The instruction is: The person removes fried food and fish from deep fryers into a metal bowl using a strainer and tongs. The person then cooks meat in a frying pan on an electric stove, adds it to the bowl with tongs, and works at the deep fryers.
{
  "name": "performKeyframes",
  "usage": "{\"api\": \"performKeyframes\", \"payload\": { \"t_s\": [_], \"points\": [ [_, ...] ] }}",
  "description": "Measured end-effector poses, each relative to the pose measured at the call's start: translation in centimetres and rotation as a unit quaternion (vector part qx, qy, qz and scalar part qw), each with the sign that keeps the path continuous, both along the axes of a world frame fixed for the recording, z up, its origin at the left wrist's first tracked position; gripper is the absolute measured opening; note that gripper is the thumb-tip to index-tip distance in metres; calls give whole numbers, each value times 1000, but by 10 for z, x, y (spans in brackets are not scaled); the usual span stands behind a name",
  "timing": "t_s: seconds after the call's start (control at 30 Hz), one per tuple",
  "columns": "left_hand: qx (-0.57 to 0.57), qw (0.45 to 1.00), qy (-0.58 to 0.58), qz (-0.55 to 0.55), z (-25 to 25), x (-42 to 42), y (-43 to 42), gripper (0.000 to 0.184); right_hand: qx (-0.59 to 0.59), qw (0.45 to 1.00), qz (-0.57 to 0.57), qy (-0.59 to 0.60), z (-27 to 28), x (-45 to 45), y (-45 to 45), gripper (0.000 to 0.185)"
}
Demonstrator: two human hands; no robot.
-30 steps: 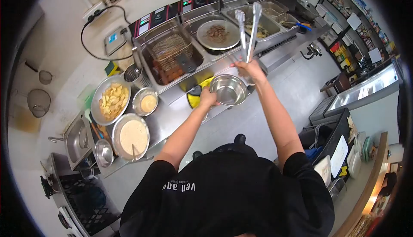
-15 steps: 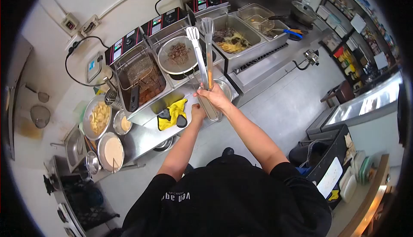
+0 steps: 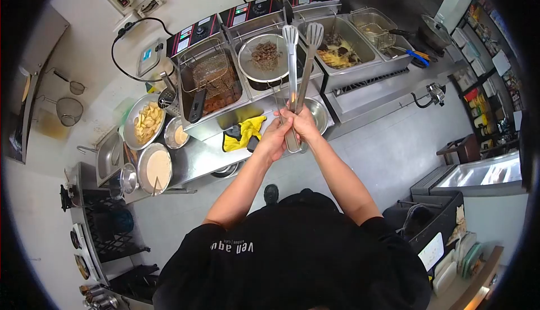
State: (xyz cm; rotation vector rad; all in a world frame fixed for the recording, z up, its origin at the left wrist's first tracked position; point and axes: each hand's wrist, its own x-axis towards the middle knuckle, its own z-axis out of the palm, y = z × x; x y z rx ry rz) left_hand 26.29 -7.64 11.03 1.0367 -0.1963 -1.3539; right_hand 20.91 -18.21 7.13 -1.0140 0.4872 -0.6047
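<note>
Long metal tongs (image 3: 292, 68) rise upright in front of me, their slotted tips pointing away and arms slightly apart. My right hand (image 3: 305, 125) is wrapped around their lower part. From the other side, my left hand (image 3: 275, 140) closes on the tongs against my right hand; some of its fingers are hidden. Beyond the tips, a round strainer (image 3: 245, 69) with small brown pieces of food sits over the middle fryer. A yellow and grey cloth (image 3: 247, 132) lies on the counter left of my hands, and a metal bowl (image 3: 320, 116) is partly visible behind my right hand.
At left, a fryer basket (image 3: 212, 79) rests in dark oil. The right fryer (image 3: 351, 61) holds bubbling oil and yellow food. Bowls of pale cut pieces (image 3: 147, 121) and creamy batter (image 3: 158, 168) stand on the counter left. A faucet-like metal fitting (image 3: 436, 93) projects at right.
My left hand has come up from beside the cloth to join my right hand at the tongs. The view has shifted, so the scene sits further right.
</note>
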Motion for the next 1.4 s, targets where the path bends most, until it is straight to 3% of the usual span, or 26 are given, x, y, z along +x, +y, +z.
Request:
{"api": "performKeyframes", "payload": {
  "t_s": [0.07, 0.13, 0.2, 0.27, 0.3, 0.4, 0.43, 0.53, 0.77, 0.93, 1.07, 1.2, 1.27, 1.4],
  "points": [
    [-16, 998, -67, 8, -2, 1, 3, 30, -41, 998, 3, 55, -1, -2, 1, 30],
    [-26, 999, -45, -1, -8, 11, 8, 26, -32, 993, 59, 100, 28, -9, 6, 31],
    [-29, 998, -51, 0, -8, 20, 12, 21, -21, 992, 77, 93, 21, -10, 4, 35],
    [-27, 999, -25, 5, -3, 27, 20, 16, -76, 991, -45, 100, 11, -10, 1, 36],
    [-39, 999, -10, 3, -2, 32, 24, 13, -106, 975, -68, 182, 19, -26, -8, 39],
    [-35, 999, -11, 12, 10, 31, 33, 12, -251, 886, -302, 247, -74, -72, -48, 44],
    [-47, 999, -12, 7, 10, 35, 37, 11, -166, 895, -309, 275, -88, -89, -50, 36],
    [-52, 998, -13, -10, 22, 44, 47, 10, -96, 870, -298, 380, -98, -92, -31, 37],
    [-34, 994, -83, -57, 39, 63, 76, 9, -69, 857, -337, 383, -145, -59, -37, 45],
    [0, 990, -123, -69, 46, 76, 99, 13, -42, 883, -342, 319, -122, -76, -36, 48],
    [14, 988, -112, -105, 53, 91, 114, 12, -110, 855, -324, 390, -95, -108, -38, 51],
    [38, 981, -125, -143, 63, 103, 130, 12, -123, 876, -286, 368, -32, -128, -26, 60],
    [44, 979, -129, -154, 69, 106, 139, 12, -234, 850, -275, 383, -15, -141, -21, 58],
    [79, 957, -171, -221, 80, 113, 152, 13, -309, 809, -260, 427, 26, -171, -6, 51]
  ]
}}
